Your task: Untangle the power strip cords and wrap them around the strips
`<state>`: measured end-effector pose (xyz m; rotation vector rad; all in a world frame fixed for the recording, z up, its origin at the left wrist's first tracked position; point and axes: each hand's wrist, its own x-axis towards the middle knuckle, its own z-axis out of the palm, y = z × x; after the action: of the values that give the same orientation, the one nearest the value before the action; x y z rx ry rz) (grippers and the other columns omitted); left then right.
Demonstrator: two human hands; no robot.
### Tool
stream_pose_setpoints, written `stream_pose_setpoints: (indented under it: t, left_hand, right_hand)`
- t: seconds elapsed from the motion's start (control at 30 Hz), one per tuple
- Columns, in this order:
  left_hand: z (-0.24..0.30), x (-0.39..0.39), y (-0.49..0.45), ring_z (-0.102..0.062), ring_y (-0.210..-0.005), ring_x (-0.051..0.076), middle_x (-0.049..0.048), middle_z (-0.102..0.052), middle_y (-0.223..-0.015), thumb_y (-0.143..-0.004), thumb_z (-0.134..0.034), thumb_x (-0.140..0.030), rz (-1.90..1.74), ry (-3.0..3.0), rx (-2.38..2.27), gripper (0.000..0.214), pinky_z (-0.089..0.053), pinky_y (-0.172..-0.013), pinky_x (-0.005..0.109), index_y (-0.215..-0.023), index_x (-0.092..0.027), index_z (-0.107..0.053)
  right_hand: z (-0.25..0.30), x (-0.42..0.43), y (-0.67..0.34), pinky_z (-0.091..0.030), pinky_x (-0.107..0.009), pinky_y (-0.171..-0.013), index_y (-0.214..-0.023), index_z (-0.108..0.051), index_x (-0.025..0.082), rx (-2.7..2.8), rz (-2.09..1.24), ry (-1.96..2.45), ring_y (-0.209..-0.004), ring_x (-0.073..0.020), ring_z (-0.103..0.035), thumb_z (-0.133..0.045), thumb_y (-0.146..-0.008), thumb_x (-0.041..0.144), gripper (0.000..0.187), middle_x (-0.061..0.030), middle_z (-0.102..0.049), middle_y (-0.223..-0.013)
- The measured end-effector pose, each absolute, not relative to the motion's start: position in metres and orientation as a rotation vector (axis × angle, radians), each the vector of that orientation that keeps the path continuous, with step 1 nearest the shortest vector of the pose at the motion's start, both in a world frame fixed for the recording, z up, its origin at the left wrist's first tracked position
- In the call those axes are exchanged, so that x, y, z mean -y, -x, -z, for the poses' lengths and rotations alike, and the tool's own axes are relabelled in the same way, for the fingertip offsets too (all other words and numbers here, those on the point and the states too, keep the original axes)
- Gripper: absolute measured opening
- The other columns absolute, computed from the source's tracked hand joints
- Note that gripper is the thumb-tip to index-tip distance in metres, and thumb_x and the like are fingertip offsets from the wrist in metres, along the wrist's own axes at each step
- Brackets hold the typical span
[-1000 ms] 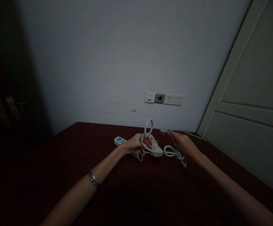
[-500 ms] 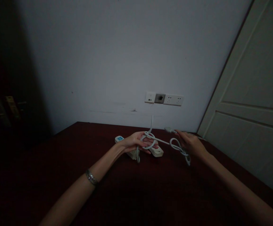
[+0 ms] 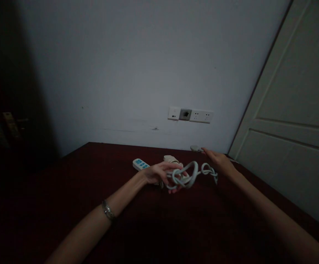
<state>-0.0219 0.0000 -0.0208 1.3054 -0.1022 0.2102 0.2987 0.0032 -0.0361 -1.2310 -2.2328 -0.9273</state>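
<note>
A white power cord [image 3: 194, 172] hangs in tangled loops between my two hands. My left hand [image 3: 159, 173] is closed around its looped part, above the dark red table. Out to the right, my right hand [image 3: 219, 161] pinches the cord close to its white plug [image 3: 195, 148], which sticks out to the left of the fingertips. A small knotted loop of cord dangles below the right hand. Under and behind the left hand lies a white power strip [image 3: 140, 164] with blue socket faces, partly hidden. Another pale piece [image 3: 171, 159] shows just behind the left fingers; its kind is unclear.
The dark red tabletop [image 3: 115, 157] runs back to a pale wall. Wall sockets [image 3: 201, 116] sit low on that wall beside a grey outlet plate [image 3: 185, 114]. A white panelled door [image 3: 288, 146] borders the right side, and a dark door with a handle [image 3: 12, 124] stands left.
My left hand has turned over, palm now downward, and its cord loops have swung to the right. More of the power strip shows. My right hand has shifted slightly left with the plug.
</note>
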Motion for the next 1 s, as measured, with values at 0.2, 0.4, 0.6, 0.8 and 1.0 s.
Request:
stream_pose_setpoints:
  t: [0.2, 0.4, 0.6, 0.8, 1.0]
  left_hand:
    - [0.026, 0.006, 0.016, -0.051, -0.052, 0.011, 0.0058, -0.057, -0.065, -0.072, -0.065, -0.035, -0.3, -1.371, 0.094, 0.035, -0.037, -0.042, 0.021, -0.093, -0.008, -0.06]
    - [0.027, 0.008, 0.014, -0.041, -0.043, 0.006, -0.0022, -0.045, -0.051, -0.077, -0.062, -0.036, -0.296, -1.498, 0.011, 0.037, -0.029, -0.038, 0.018, -0.098, -0.006, -0.06]
    - [0.035, 0.007, 0.008, -0.042, -0.038, 0.005, -0.005, -0.049, -0.053, -0.077, -0.057, -0.047, -0.282, -1.598, -0.189, 0.041, -0.028, -0.039, 0.016, -0.104, -0.018, -0.045]
    - [0.047, 0.004, -0.001, -0.036, -0.032, 0.004, -0.008, -0.045, -0.044, -0.073, -0.059, -0.05, -0.383, -1.553, -0.405, 0.038, -0.024, -0.035, 0.014, -0.083, -0.018, -0.042]
    - [0.059, -0.002, -0.011, -0.044, -0.035, 0.006, 0.0017, -0.058, -0.052, -0.076, -0.06, -0.042, -0.464, -1.421, -0.526, 0.032, -0.027, -0.032, 0.015, -0.072, -0.014, -0.046]
  right_hand:
    - [0.031, -0.029, -0.314, -0.05, -0.036, -0.067, -0.117, -0.052, 0.011, 2.026, 0.932, 1.399, -0.079, -0.0256, -0.066, -0.034, -0.089, 0.024, 0.036, -0.0173, -0.066, -0.102]
    - [0.021, -0.043, -0.31, -0.045, -0.032, -0.061, -0.113, -0.055, 0.009, 1.926, 0.965, 1.502, -0.074, -0.0252, -0.065, -0.029, -0.092, 0.032, 0.04, -0.018, -0.067, -0.097]
    - [-0.01, -0.056, -0.28, -0.035, -0.027, -0.054, -0.099, -0.059, 0.013, 1.765, 0.941, 1.553, -0.061, -0.0207, -0.06, -0.026, -0.093, 0.032, 0.039, -0.0125, -0.067, -0.076]
    - [-0.066, -0.07, -0.228, -0.035, -0.029, -0.057, -0.098, -0.057, 0.012, 1.529, 0.744, 1.328, -0.062, -0.0204, -0.055, -0.03, -0.091, 0.035, 0.036, -0.0121, -0.064, -0.074]
    - [-0.118, -0.046, -0.146, -0.034, -0.024, -0.053, -0.091, -0.051, 0.018, 1.368, 0.304, 0.838, -0.053, -0.0106, -0.044, -0.034, -0.09, 0.042, 0.03, 0.0015, -0.047, -0.061]
